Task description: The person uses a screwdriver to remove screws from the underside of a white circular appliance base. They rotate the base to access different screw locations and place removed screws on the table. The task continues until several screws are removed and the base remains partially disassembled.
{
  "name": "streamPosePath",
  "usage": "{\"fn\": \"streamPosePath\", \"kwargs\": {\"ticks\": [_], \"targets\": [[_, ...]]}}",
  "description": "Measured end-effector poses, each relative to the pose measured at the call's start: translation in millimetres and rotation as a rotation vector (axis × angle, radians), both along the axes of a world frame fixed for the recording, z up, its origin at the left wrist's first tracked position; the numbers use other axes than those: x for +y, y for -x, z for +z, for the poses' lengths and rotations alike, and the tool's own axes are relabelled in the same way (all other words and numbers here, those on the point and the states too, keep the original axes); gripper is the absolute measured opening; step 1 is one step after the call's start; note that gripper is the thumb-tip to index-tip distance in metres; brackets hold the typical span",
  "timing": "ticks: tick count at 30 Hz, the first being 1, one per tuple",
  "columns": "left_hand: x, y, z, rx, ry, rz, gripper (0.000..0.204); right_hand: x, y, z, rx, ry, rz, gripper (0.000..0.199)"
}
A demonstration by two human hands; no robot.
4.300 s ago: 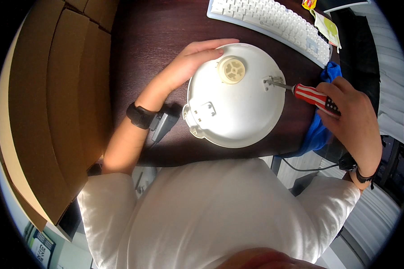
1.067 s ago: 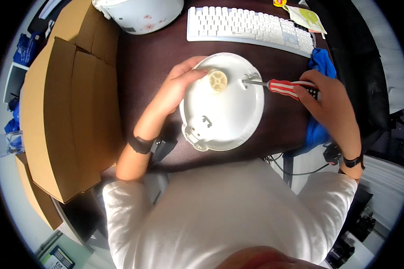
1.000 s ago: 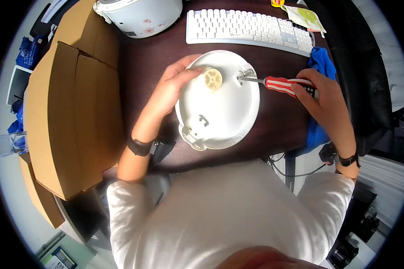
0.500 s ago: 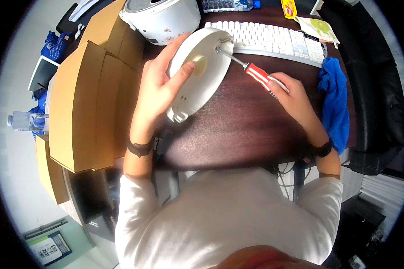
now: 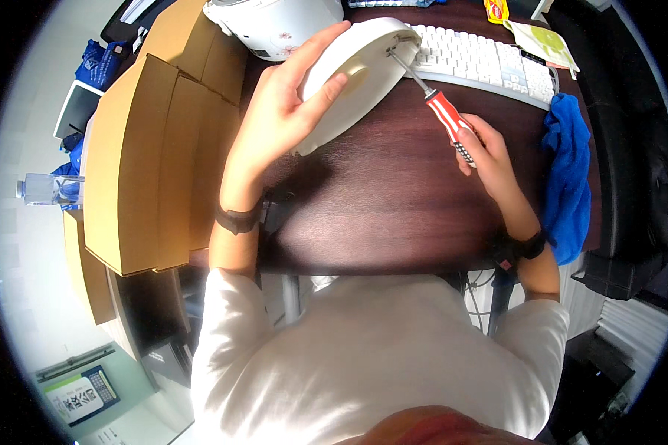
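My left hand (image 5: 286,104) grips a white, shallow oval lid (image 5: 375,85) by its left side, thumb pressed on the inner face next to a cream round boss. The lid is tilted above the desk, its inside turned to the right. In my right hand (image 5: 486,152) is a screwdriver (image 5: 447,115) with a red and white handle. Its metal shaft reaches up and left, and the tip meets a small fitting near the lid's upper right rim. Whether a screw sits there is too small to tell. Behind the lid stands a white rice cooker body (image 5: 278,30) with a flower print.
A white keyboard (image 5: 490,65) lies beyond the lid on the dark wooden desk (image 5: 393,200). At the right edge is a blue cloth (image 5: 568,178). Cardboard boxes (image 5: 137,163) wall off the left side. A yellow packet (image 5: 496,11) and a pale green packet (image 5: 543,44) lie far right.
The lid has moved up and to the right and tilted further, with the screwdriver tip staying at the same fitting. My right fingers have shifted on the handle. The view has shifted slightly too.
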State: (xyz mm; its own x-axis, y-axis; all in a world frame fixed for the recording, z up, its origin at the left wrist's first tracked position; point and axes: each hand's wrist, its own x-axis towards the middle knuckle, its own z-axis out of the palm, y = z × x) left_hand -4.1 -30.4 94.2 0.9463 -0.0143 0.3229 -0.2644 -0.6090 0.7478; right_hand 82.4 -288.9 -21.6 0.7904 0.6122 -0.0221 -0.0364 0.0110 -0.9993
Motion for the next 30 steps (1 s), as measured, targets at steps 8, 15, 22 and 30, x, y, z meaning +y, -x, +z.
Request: {"fn": "streamPosePath", "kwargs": {"ticks": [8,15,22,30], "targets": [[5,4,-28,-0.040,0.200,0.112,0.049,4,9,-9,0.022,-0.032,0.037,0.029],[18,32,-74,-0.358,0.273,0.324,0.063,6,17,-7,-0.183,0.024,0.017,0.031],[27,30,-101,-0.203,0.241,0.352,0.065,4,18,-8,-0.002,0.002,0.007,0.031],[40,23,-145,0.096,0.459,0.424,0.037,6,17,-13,-0.160,0.101,-0.023,0.034]]}}
